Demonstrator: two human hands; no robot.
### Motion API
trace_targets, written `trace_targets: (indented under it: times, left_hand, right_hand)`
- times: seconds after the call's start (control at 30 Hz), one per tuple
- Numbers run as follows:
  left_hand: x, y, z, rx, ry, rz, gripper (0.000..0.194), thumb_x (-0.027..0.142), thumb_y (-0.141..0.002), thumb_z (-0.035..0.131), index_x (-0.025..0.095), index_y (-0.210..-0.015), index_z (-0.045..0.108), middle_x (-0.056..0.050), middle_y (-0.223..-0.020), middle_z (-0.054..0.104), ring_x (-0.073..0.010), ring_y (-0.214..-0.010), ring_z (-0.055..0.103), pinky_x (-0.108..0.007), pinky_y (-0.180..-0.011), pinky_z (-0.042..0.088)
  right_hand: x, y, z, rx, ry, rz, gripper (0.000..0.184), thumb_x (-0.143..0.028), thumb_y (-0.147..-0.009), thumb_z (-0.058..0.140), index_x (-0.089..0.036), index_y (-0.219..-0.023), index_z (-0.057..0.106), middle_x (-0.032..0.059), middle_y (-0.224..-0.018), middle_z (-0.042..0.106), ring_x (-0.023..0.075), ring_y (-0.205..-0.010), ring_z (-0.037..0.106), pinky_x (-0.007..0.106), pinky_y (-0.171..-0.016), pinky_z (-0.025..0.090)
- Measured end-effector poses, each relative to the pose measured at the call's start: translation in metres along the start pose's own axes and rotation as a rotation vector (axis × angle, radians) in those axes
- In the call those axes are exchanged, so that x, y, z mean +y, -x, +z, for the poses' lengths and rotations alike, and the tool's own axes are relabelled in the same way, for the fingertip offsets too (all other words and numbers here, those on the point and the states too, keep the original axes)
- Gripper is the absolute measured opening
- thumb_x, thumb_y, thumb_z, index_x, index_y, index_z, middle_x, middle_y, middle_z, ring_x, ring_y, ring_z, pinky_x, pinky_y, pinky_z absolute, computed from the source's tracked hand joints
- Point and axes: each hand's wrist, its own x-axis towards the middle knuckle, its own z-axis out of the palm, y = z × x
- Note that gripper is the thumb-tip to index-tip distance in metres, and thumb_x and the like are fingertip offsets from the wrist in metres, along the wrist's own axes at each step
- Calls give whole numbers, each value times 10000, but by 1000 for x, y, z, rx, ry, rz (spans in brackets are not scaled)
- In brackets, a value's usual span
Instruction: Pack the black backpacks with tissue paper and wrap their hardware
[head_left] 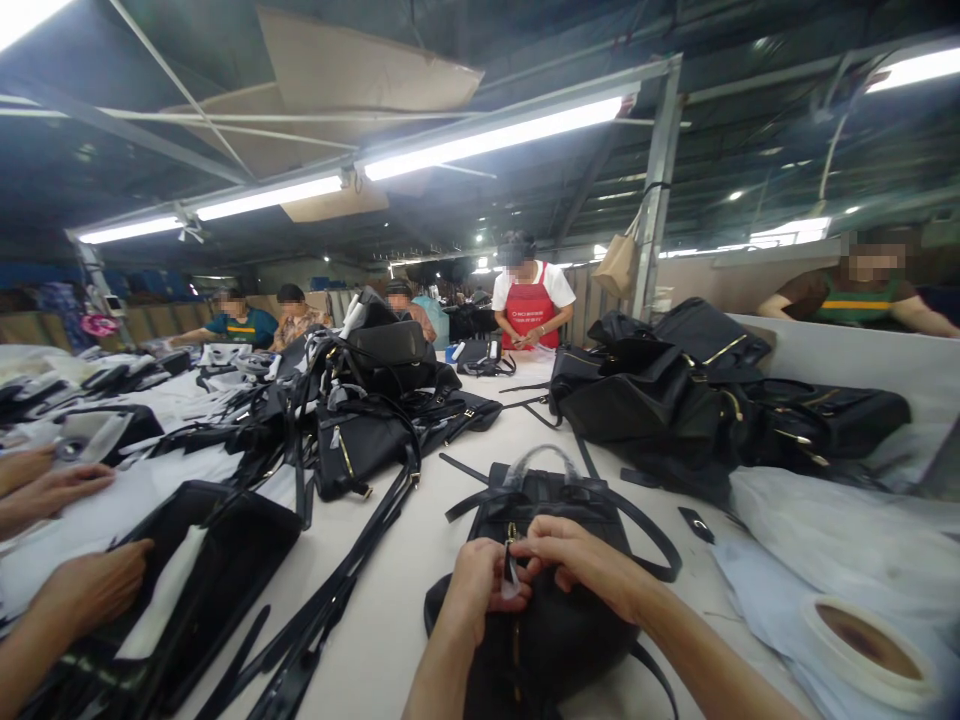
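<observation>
- Head view: left hand [480, 578] clamped on clear film [511, 586]
- right hand [574, 553]: fingertips pinched together, exact hold hidden
- zipper pull [511, 534] between them
- black bag [559, 650] underneath

Plain black bag [570, 650], gold zip [517, 650], off-white table [397, 610], red apron [528, 300]

Bright tube lights [495, 138] run along a metal frame [660, 200] over a pale table [397, 580], beneath a dark ceiling [540, 30].

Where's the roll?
Head view, bottom right corner: the roll lies just below the pale plastic, right of the backpack.
</observation>
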Motion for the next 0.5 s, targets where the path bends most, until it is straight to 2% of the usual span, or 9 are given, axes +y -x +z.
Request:
trace_targets:
  times: [0.17,0.3,0.5]
  left_hand:
    - [-1,-2,0,-16,15,-25,60,208,-736,538,150,-746,549,-73,-658,694,-154,-534,640,-260,-538,516]
    - [-2,-5,1,-10,6,-38,121,251,-786,572,152,-743,519,-95,-698,704,-137,-522,632,-252,-534,509]
    - [-4,-12,6,29,-44,-40,96,139,-795,505,147,-700,509,-54,-561,640,-112,-414,554,-230,-451,458]
  right_hand:
    - [6,-6,-1,0,14,3,243,-407,-754,631,-194,-736,517,20,-722,667,150,-729,611,210,-504,313]
    - [8,-8,0,8,24,15,250,-418,-751,629,-194,-728,522,5,-677,630,133,-671,569,208,-492,307]
    - [9,-12,-3,88,-13,55,156,-331,-683,609,-197,-705,531,-19,-614,548,104,-579,502,195,-458,282]
